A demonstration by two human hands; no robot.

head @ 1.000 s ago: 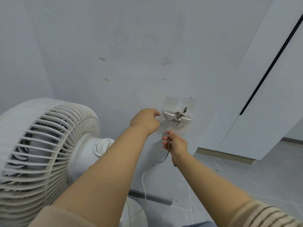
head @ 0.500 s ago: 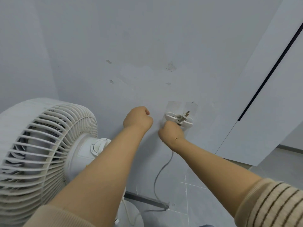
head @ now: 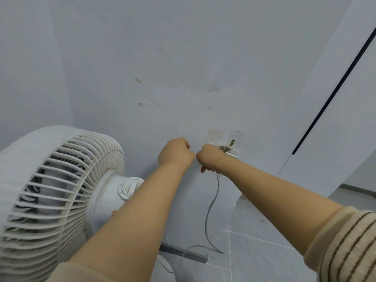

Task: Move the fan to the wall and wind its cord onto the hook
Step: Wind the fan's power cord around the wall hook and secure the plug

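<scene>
Grey wall [head: 183, 58] with chipped paint; grey tiled floor [head: 264, 251] below. White fan [head: 61, 196] stands at left, close to wall. White hook [head: 234, 153] is stuck on wall, plug [head: 230, 145] lodged on it. Right hand [head: 207, 159] is at the hook, fingers curled round grey cord [head: 211, 204], which hangs down to the floor. Left hand [head: 176, 153] just beside it, fisted; whether it holds anything, cannot tell.

The fan [head: 55, 196] stands at left, near the wall [head: 183, 58]. Right of it, both hands meet at the hook [head: 228, 148] on the wall, the left hand [head: 176, 152] just beside the right hand [head: 209, 158]. The cord [head: 211, 202] hangs from the right hand to the floor [head: 264, 257], probably looped on the hook.
</scene>
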